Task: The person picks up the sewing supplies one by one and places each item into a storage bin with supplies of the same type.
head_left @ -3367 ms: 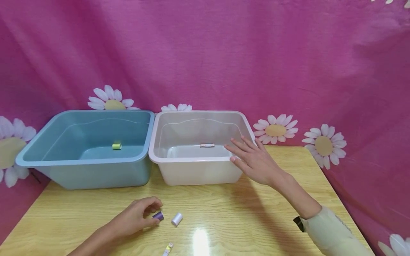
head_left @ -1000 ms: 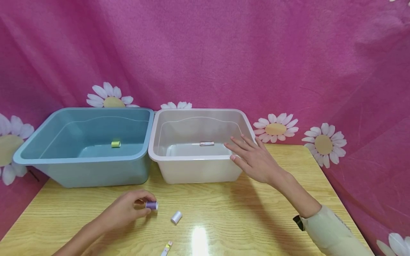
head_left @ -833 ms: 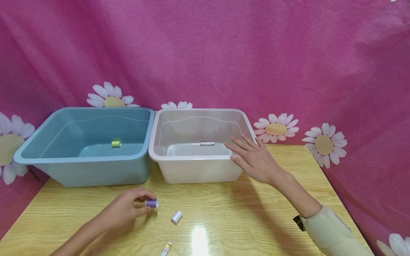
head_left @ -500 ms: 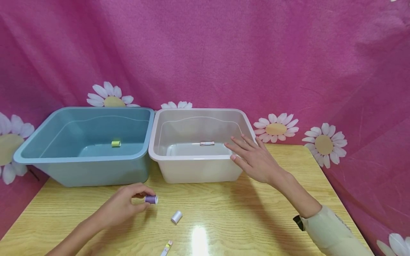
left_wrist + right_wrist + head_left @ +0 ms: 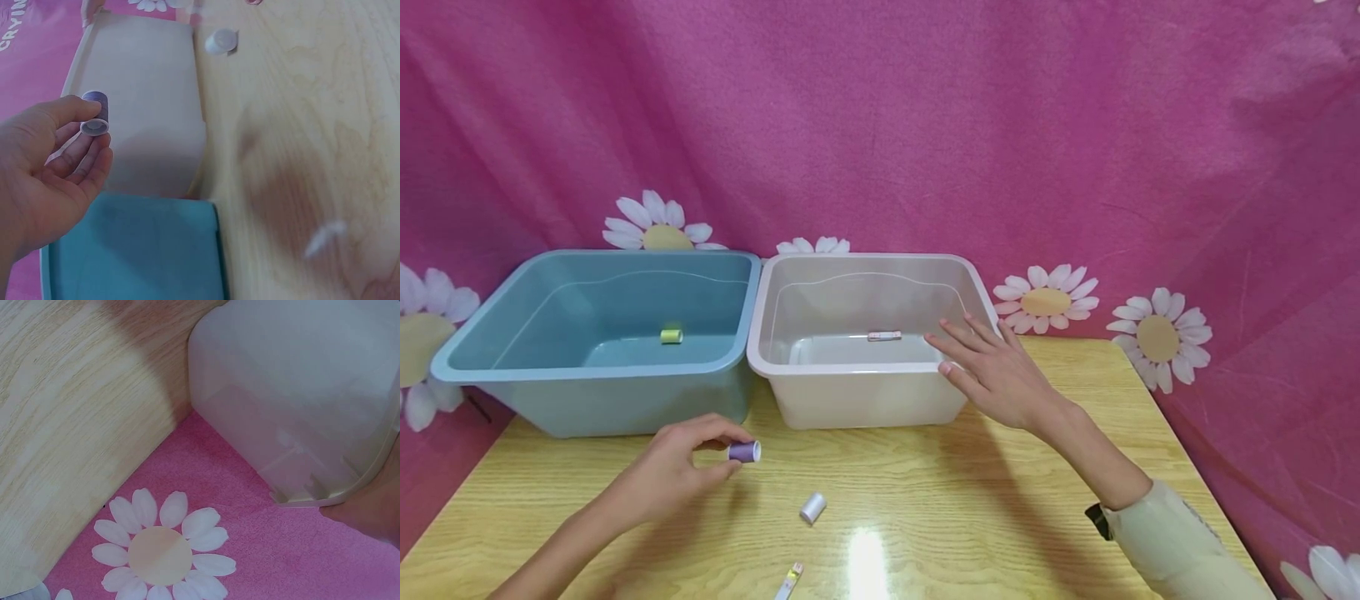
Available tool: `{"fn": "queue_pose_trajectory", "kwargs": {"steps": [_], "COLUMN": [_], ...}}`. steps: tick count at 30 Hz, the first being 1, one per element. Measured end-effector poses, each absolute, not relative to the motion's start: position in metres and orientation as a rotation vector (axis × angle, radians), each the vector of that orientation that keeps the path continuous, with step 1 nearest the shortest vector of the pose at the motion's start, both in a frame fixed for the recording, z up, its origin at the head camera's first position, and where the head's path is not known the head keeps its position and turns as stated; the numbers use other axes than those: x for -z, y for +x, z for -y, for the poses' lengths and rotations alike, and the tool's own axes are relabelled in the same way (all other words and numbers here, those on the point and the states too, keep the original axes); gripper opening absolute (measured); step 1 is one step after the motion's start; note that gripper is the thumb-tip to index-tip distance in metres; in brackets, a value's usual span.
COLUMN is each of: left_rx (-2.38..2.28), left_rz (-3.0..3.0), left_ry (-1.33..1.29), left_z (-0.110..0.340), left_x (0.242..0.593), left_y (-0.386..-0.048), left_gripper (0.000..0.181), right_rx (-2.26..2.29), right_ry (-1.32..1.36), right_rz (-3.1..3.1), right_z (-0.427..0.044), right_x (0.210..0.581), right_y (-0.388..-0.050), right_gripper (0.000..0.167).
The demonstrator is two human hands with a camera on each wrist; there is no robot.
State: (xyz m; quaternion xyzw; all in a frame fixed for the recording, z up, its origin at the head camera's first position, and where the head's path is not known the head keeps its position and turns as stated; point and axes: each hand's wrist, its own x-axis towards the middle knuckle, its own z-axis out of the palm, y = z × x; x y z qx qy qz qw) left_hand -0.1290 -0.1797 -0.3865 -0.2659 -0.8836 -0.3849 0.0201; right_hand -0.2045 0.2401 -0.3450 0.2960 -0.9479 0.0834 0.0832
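Smooth plastic tubs (image 5: 868, 404), glossy wood-grain table (image 5: 925, 500)

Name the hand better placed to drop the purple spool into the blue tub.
Likely the left hand: it pinches the purple spool near the blue tub; the right hand is at the white tub.

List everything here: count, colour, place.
Table: 1, yellowish, foreground
Cloth: 1, pink, floral, behind
Left tub: 1, teal, on table
Right tub: 1, white, beside it
Yellow spool: 1, yellow, in left tub
Purple spool: 1, purple, above table
White spool: 1, white, on table
Slim item: 1, pale, in right tub
Other slim item: 1, pale, on table
Left hand: 1, pinching purple spool
Right hand: 1, at right tub's rim
Sleeve: 1, pale, right forearm
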Motion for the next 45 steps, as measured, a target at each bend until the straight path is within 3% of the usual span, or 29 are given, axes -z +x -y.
{"fn": "queue_pose_trajectory", "kwargs": {"steps": [14,45], "left_rx": [1.059,0.997], "left_rz": [2.543,2.459], "left_ry": [-0.864,-0.751], "left_z": [0.191,0.238], "left_x": [0.36,0.317], "left_y": [-0.126,-0.143], "left_gripper": [0.041,0.046], "right_rx": [-0.247,-0.234], "right_ry": [0.885,0.889], "right_rz": [2.837,2.826], "right_z": [-0.24,-0.24], "right_x": [0.345,0.345], "right_y": [-0.206,-0.205], "right_gripper": [0.053,0.052]}}
